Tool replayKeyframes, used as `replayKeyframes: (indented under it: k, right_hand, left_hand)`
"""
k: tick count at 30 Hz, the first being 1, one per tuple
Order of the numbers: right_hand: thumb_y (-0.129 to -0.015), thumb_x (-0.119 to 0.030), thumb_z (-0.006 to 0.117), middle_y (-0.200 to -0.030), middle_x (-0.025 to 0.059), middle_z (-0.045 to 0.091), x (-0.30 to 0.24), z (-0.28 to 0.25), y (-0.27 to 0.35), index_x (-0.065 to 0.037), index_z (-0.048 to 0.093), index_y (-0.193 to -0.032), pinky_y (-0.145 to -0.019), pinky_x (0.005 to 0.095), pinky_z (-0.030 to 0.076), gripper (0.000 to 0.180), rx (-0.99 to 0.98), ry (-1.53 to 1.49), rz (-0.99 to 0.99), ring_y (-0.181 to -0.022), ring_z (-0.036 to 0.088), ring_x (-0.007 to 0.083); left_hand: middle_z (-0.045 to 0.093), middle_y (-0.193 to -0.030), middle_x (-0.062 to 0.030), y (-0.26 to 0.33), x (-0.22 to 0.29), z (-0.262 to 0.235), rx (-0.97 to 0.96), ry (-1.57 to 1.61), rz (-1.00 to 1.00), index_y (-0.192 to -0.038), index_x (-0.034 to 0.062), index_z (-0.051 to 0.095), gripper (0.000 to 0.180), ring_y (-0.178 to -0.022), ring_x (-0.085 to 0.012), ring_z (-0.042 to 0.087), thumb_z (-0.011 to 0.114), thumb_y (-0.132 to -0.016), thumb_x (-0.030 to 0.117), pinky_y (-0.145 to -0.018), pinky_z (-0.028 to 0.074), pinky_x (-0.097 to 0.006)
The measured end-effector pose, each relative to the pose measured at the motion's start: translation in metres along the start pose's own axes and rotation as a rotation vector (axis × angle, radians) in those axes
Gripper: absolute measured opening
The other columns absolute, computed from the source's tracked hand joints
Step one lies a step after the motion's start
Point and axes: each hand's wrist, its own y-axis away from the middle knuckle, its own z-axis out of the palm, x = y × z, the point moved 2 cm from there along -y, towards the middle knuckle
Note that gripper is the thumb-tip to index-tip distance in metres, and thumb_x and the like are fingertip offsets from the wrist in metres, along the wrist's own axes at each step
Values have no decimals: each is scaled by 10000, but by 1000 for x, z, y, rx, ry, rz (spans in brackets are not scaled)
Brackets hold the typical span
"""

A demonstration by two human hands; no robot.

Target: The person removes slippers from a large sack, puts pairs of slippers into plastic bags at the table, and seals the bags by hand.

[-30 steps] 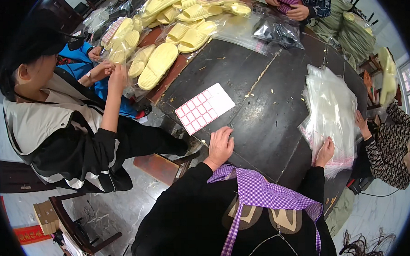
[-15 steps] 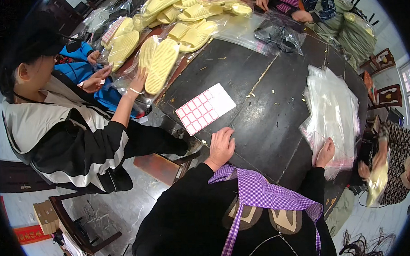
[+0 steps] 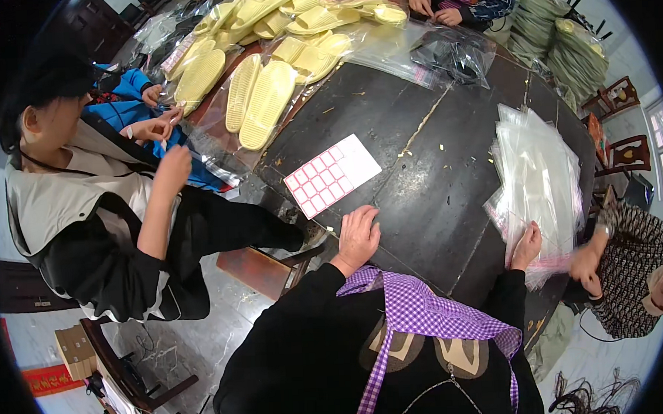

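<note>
Along the near edge of the black surface [image 3: 419, 181], we rest our left grip [image 3: 359, 237], loosely open with fingers slightly bent, just beside a white label sheet [image 3: 333, 176] with red-outlined blanks. Our right grip [image 3: 526, 247] touches the near left side of a stack of flat clear plastic bags [image 3: 537, 172], lying at the right; we cannot tell whether it pinches them. Toward the far left, we see a clear bag [image 3: 219, 138] containing a pair of yellow slippers [image 3: 268, 106], beside a heap of bagged yellow slippers [image 3: 323, 19]. Near a co-worker's hand [image 3: 450, 17], another clear bag [image 3: 480, 50] encloses something dark [image 3: 452, 61] we cannot identify.
</note>
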Motion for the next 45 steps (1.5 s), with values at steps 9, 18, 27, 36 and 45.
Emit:
replayKeyframes:
  k: [9, 18, 27, 36, 45]
  right_hand:
    - [-892, -160, 493, -1030, 198, 649, -8, 0, 3, 68, 617, -992, -872, 344, 445, 278, 1, -11, -41, -960, 608, 295]
    - [-851, -134, 535, -870, 109, 650, -6, 4, -4, 28, 625, -969, -738, 313, 461, 219, 140, 50, -213, -796, 599, 214]
    - [-773, -163, 637, -1069, 185, 607, -60, -23, 41, -24, 608, -1012, -830, 458, 436, 278, 164, 365, -394, -969, 566, 359]
    - [-820, -287, 590, -1109, 198, 572, -3, -91, 4, -29, 542, -1132, -847, 477, 413, 408, 153, 802, -317, -1002, 527, 380]
    - [-835, -254, 522, -1122, 199, 553, 3, -79, 18, -43, 532, -1170, -932, 459, 376, 396, -26, 685, -228, -1084, 493, 362]
  left_hand:
    - [566, -1049, -134, 5, -1, -1, 12, -3, -11, -1036, 15, 565, 313, -964, -300, 548, 615, -727, 23, -789, 409, -374]
    - [569, -1097, -157, -2, -4, 11, -37, -51, 38, -1072, 24, 551, 303, -1026, -324, 533, 594, -777, 78, -859, 390, -407]
    - [565, -1089, -172, 11, -5, 23, -55, -19, 55, -1082, -13, 555, 277, -944, -329, 547, 564, -811, 40, -818, 427, -398]
    - [569, -1090, -165, 10, -13, 29, -53, -46, 48, -1076, -4, 555, 285, -992, -341, 537, 569, -796, 48, -832, 409, -418]
    - [579, -1054, -146, 5, -6, 6, -8, -49, 45, -1040, 28, 566, 276, -987, -322, 547, 591, -765, 36, -827, 411, -395]
